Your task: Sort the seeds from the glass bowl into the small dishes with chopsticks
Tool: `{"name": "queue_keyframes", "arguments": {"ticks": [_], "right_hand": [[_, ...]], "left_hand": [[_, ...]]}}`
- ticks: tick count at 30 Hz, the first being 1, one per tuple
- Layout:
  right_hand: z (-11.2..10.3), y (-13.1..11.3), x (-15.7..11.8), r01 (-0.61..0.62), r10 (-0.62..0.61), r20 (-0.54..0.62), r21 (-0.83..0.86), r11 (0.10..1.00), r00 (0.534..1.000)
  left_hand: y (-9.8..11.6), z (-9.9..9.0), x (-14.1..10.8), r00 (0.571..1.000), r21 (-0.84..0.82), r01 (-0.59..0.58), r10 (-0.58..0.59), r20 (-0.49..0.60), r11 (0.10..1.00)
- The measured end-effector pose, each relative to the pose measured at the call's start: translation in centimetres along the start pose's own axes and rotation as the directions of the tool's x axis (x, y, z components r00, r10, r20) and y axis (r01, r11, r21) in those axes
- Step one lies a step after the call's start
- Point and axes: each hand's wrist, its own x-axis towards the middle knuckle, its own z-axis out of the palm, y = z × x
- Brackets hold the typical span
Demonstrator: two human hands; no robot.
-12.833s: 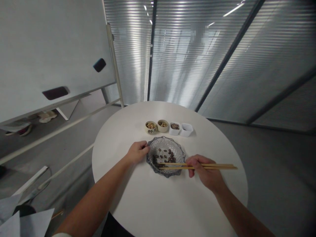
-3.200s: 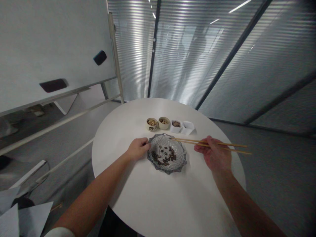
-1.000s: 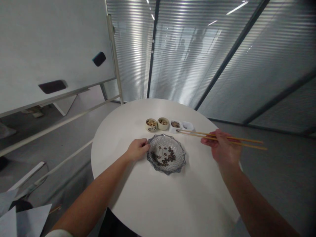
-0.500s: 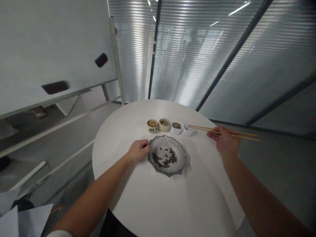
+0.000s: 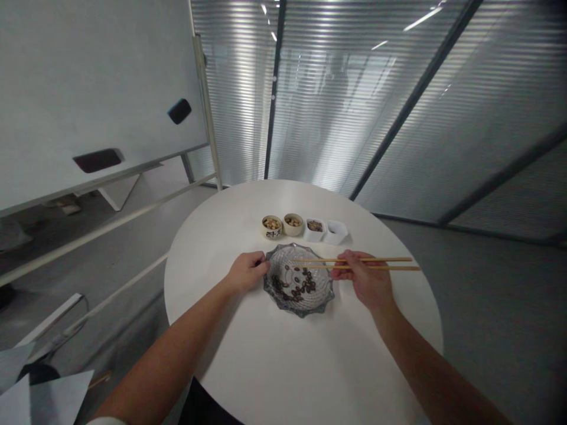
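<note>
A scalloped clear glass bowl (image 5: 303,311) holds several small dark brown seeds or beans (image 5: 306,287). Its left rim is pinched by my left hand (image 5: 246,271), fingers closed. Over the bowl's right side, my right hand (image 5: 367,281) grips a pair of wooden chopsticks (image 5: 398,268). Their tips point left above the seeds, slightly apart; whether anything is between them is too small to tell. Behind the bowl stand a beige cup with black markings (image 5: 271,234) and another beige cup (image 5: 293,231), both with pale nut-like pieces.
Right of the cups stand a white dish of small brownish bits (image 5: 315,236) and a second white dish (image 5: 339,236) with a small dark spot inside. All rest on a round white table (image 5: 328,366). A whiteboard (image 5: 110,71) stands left; a ribbed glass wall (image 5: 336,118) rises behind.
My right hand has moved left with the chopsticks, from the rightmost white dish to over the glass bowl. My left hand stays on the bowl's rim.
</note>
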Motion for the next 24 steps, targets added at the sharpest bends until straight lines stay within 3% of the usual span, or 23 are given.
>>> {"name": "queue_keyframes", "arguments": {"ticks": [9,20,24], "right_hand": [[-1.4,0.5,0.7,-0.080,0.080,-0.013,-0.049,0.996,0.997],[-1.1,0.9,0.5,-0.057,0.054,-0.048,-0.062,0.996,0.997],[-1.4,-0.1,0.6,0.000,0.002,-0.081,0.024,1.000,0.997]], "left_hand": [[-0.2,0.1,0.1,1.000,-0.005,-0.006,0.006,0.005,1.000],[0.1,0.0,0.0,1.000,0.012,-0.019,0.019,0.002,1.000],[0.0,0.0,0.1,1.000,0.010,-0.006,0.006,0.002,1.000]]}}
